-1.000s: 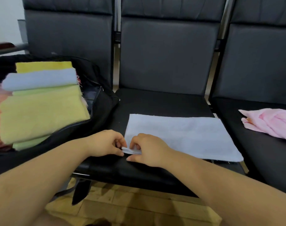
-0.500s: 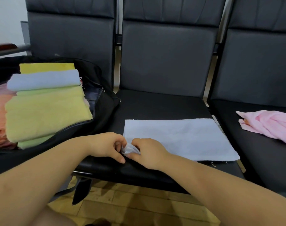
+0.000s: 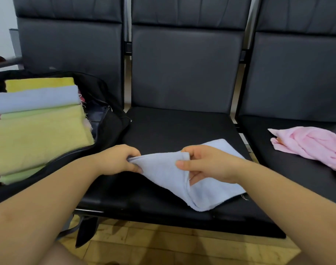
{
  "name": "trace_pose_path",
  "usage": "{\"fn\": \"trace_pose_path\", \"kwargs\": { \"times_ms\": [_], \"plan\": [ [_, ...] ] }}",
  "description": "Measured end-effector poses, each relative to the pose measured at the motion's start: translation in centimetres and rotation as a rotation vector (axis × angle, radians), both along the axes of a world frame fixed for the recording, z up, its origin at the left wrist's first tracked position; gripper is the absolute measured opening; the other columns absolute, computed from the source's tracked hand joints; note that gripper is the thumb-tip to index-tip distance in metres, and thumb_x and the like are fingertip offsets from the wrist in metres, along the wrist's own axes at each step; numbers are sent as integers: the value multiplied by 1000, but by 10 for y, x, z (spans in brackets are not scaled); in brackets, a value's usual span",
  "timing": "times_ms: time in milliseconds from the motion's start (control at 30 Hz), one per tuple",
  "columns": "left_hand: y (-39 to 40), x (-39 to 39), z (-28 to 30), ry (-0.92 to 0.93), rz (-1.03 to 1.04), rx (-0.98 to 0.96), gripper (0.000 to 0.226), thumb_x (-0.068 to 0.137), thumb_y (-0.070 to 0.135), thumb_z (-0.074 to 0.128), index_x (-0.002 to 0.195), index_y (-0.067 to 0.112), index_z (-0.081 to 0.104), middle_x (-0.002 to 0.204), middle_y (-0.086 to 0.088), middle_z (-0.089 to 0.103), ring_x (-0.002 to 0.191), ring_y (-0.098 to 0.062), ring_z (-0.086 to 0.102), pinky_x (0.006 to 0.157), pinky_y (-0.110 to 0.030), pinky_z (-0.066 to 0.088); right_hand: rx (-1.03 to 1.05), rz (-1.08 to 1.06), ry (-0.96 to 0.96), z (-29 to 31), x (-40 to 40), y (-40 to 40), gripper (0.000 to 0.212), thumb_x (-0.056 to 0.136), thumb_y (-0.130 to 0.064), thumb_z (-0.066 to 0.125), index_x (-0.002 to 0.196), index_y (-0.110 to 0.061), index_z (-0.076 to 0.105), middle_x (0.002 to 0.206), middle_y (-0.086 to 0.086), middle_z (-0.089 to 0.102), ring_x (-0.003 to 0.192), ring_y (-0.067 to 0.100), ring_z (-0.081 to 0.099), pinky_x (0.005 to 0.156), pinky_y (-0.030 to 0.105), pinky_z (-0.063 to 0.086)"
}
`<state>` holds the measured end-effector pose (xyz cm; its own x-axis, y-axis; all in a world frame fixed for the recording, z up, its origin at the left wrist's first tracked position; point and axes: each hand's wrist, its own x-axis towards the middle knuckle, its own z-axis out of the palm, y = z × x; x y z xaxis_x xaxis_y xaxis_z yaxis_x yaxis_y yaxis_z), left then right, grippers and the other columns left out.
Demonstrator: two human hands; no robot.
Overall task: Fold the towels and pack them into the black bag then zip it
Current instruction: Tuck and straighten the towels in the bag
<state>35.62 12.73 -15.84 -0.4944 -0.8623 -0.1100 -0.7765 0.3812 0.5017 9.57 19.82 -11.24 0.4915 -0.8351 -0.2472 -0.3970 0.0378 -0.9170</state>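
Both hands, the left hand (image 3: pixel 116 160) and right hand (image 3: pixel 205 164), pinch the near edge of the blue towel (image 3: pixel 169 175) on the middle seat (image 3: pixel 172 127); it looks light and limp, so hold its corners.

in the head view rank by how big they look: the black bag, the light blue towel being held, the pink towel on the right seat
1. black bag, widest, though its left side is cut off by the frame.
2. light blue towel, gripped by the left hand and right hand.
3. pink towel, partly out of frame and farther away, so 2 versus 3 is unsure.
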Motion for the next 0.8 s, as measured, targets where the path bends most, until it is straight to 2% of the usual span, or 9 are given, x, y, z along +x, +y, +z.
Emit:
{"fn": "trace_pose_path", "kwargs": {
  "times_ms": [100, 167, 267, 333, 400, 467, 600, 667, 800],
  "plan": [
    [-7, -13, 16, 210, 37, 100, 77, 45, 73, 75, 88, 10, 70, 86, -8, 69, 80, -10, 60, 82, -34, 48, -8, -72, -11, 10, -36, 0, 21, 85, -27, 64, 93, -8, 59, 88, 6, 71, 79, 17, 68, 75, 30, 57],
    [-12, -25, 25, 427, 32, 184, 94, 35, 78, 75, 99, 9, 71, 97, -7, 72, 91, -12, 65, 86, -29, 50, -3, -125, -12, 16, -61, 3, 36, 78, -32, 66, 102, -5, 62, 96, 9, 73, 84, 21, 69, 76, 31, 57],
    [-20, -56, 43, 721, 18, 309, 75, 42, 65, 83, 100, 19, 75, 108, -2, 72, 102, -13, 67, 83, -21, 54, 12, -183, -30, 23, -98, 9, 18, 72, -37, 71, 81, -22, 71, 93, 7, 74, 81, 20, 69, 72, 29, 58],
    [-24, -84, 51, 819, 55, 287, 48, 60, 52, 79, 94, 18, 76, 105, -1, 73, 103, -15, 67, 84, -24, 54, 36, -204, 6, 27, -120, 12, 25, 70, -39, 74, 83, -19, 69, 94, 7, 74, 80, 18, 71, 71, 28, 58],
    [-27, -116, 52, 833, 160, 213, 21, 80, 34, 69, 95, 19, 74, 101, 2, 74, 102, -17, 67, 91, -32, 51, 70, -245, 88, 28, -135, 15, 30, 76, -36, 68, 93, -11, 65, 93, 7, 74, 83, 17, 72, 73, 28, 58],
    [-30, -147, 46, 834, 253, 171, 12, 87, 31, 65, 93, 23, 73, 96, 5, 74, 97, -15, 67, 91, -35, 51, 81, -311, 161, 25, -145, 15, 24, 84, -31, 64, 95, -9, 63, 92, 8, 74, 86, 17, 72, 75, 28, 58],
    [-34, -197, 23, 834, 343, 203, 23, 89, 36, 63, 94, 14, 71, 87, 1, 68, 82, -16, 60, 74, -29, 47, 56, -506, 381, 1, -160, 4, 21, 93, -29, 60, 93, -8, 59, 81, 6, 72, 69, 11, 71, 57, 20, 53],
    [-39, -210, 7, 750, 361, 220, 26, 90, 37, 62, 104, 16, 68, 95, 2, 65, 83, -12, 56, 67, -23, 43, 89, -540, 529, -14, -161, -2, 18, 95, -26, 56, 90, -8, 56, 75, 3, 68, 57, 11, 64, 48, 16, 47],
    [-47, -206, -19, 422, 423, 177, 41, 90, 42, 59, 123, 19, 53, 116, 3, 58, 102, -15, 54, 85, -28, 42, 170, -568, 670, -34, -161, -12, 17, 95, -17, 49, 82, -7, 54, 77, 10, 64, 56, 21, 56, 49, 21, 44]
  ]
}}
